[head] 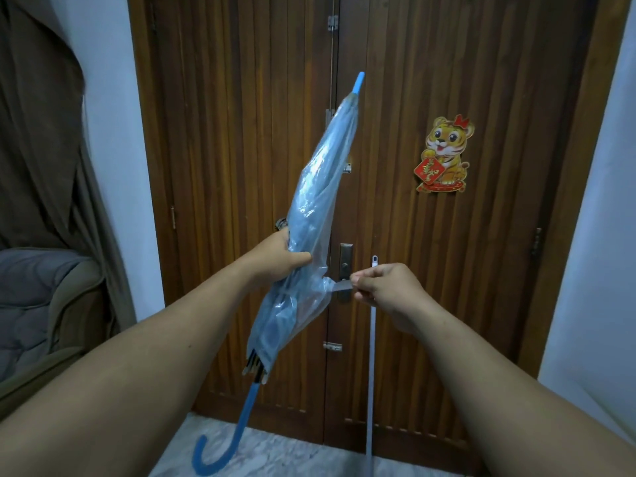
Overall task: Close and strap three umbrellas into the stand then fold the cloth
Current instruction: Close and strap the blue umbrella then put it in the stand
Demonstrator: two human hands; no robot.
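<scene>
Left hand (287, 258) grips closed blue umbrella (316, 194) mid-canopy, tip up, tilted; right hand (387, 287) pinches its strap (339, 287) pulled taut sideways; wooden door (447, 270) behind

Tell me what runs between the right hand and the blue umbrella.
In the head view, the umbrella's clear strap spans that gap: the right hand pinches its free end, pulled out sideways from the blue umbrella, which the left hand grips.

Forearms bare, no sleeves; left hand (280, 258), right hand (389, 290) ungloved.
</scene>
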